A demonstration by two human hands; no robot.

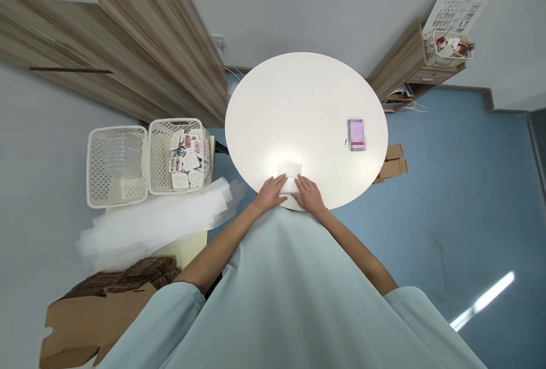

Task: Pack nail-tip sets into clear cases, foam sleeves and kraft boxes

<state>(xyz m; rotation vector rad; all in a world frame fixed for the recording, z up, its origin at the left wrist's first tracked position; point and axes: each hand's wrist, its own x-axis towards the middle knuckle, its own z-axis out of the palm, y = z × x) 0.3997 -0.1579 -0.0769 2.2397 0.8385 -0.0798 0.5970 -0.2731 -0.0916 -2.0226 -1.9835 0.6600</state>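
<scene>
A small folded white sheet (291, 186) lies at the near edge of the round white table (298, 85). Its far end is a flatter, thinner flap stretching away from me. My left hand (273, 193) grips the left side of the fold, fingers on top and thumb at the near edge. On the opposite side, my right hand (310, 194) holds it the same way. Whether anything is wrapped inside the fold cannot be seen.
A blurred pink-purple item (357, 134) lies on the table's right. To the left stand a white basket (156, 156) of small cards, another basket (91, 170) of clear plastic pieces, a stack of translucent white sheets (157, 218) and flattened cardboard boxes (102, 318). Small cartons (392, 164) sit beyond the table's right.
</scene>
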